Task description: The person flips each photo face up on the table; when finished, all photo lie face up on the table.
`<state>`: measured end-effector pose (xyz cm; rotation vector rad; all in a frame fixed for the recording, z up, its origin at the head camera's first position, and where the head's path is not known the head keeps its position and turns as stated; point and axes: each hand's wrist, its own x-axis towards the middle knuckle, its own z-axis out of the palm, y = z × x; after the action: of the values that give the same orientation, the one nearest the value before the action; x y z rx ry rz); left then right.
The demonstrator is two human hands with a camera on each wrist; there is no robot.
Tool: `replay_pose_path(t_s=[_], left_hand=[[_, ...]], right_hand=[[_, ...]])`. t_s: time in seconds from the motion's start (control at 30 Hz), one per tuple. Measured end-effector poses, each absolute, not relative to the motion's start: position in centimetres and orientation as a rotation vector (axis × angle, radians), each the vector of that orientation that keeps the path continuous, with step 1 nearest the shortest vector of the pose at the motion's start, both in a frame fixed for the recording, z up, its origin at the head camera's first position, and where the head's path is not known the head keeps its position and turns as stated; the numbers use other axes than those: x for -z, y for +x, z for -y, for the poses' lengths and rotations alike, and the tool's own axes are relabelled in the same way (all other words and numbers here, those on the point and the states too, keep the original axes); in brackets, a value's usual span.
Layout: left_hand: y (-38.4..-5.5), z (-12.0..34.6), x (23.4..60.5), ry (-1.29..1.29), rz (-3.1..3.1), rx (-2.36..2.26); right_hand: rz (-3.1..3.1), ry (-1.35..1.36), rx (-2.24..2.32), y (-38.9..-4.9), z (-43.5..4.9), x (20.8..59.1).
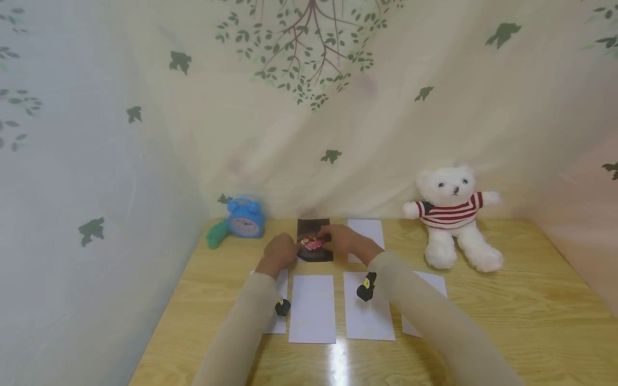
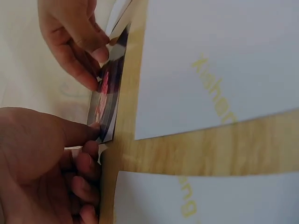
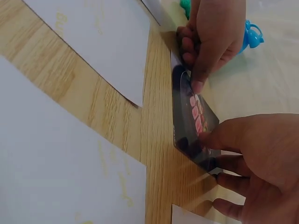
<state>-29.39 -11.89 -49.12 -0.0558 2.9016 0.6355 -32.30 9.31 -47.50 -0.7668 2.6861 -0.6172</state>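
Note:
A dark picture card with pink and red food, like meat slices, lies at the back of the wooden table. At its left edge, my left hand pinches the card's edge between thumb and index finger, the other fingers curled. From the opposite edge my right hand grips the card, thumb on the printed face and fingers at the far border. In the left wrist view a pale, see-through curved band shows over the print; whether it is a separate clear piece or glare, I cannot tell.
White sheets with faint yellow lettering lie in a front row, including one sheet; another sheet is right of the card. A blue alarm clock and green object stand back left. A white teddy bear sits back right against the cloth.

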Motion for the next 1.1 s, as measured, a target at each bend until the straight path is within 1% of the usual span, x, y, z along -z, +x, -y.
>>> replay_pose_path(t_s=[0.23,0.3,0.37,0.47,0.53,0.7,0.8,0.93,1.03,1.1], left_hand=[[-29.4,12.2,48.5,-0.032,-2.878,-0.635],[-29.3,12.3,48.4,-0.026,-2.872,-0.640],[-29.3,12.4,48.4,-0.019,-2.865,-0.647],[-29.3,12.6,48.5,-0.004,-2.857,-0.664],[-29.3,12.7,48.5,0.018,-2.855,-0.677],[-29.3,12.7,47.9,0.057,-2.838,-0.703],[-29.3,12.6,47.6,0.044,-2.811,-0.720],[-29.3,11.7,47.5,0.055,-2.835,-0.656],[-28.9,9.7,47.1,0.124,-2.881,-0.587],[-28.6,7.7,46.6,0.230,-2.888,-0.563]], right_hand=[[-2.654,-0.774,0.616,-32.8,-9.7,47.9],[-2.669,-0.820,0.670,-33.1,-10.2,48.1],[-2.690,-0.787,0.805,-33.3,-11.2,48.0],[-2.776,-0.650,1.010,-33.6,-13.7,47.7],[-2.829,-0.444,1.141,-33.7,-15.9,47.6],[-2.877,-0.095,1.213,-34.4,-21.2,48.8],[-2.768,-0.018,1.263,-34.6,-23.1,49.5],[-2.665,0.029,1.276,-34.8,-23.8,49.7],[-2.646,0.025,1.244,-34.8,-23.7,49.3],[-2.644,0.022,1.218,-34.8,-23.6,49.0]])
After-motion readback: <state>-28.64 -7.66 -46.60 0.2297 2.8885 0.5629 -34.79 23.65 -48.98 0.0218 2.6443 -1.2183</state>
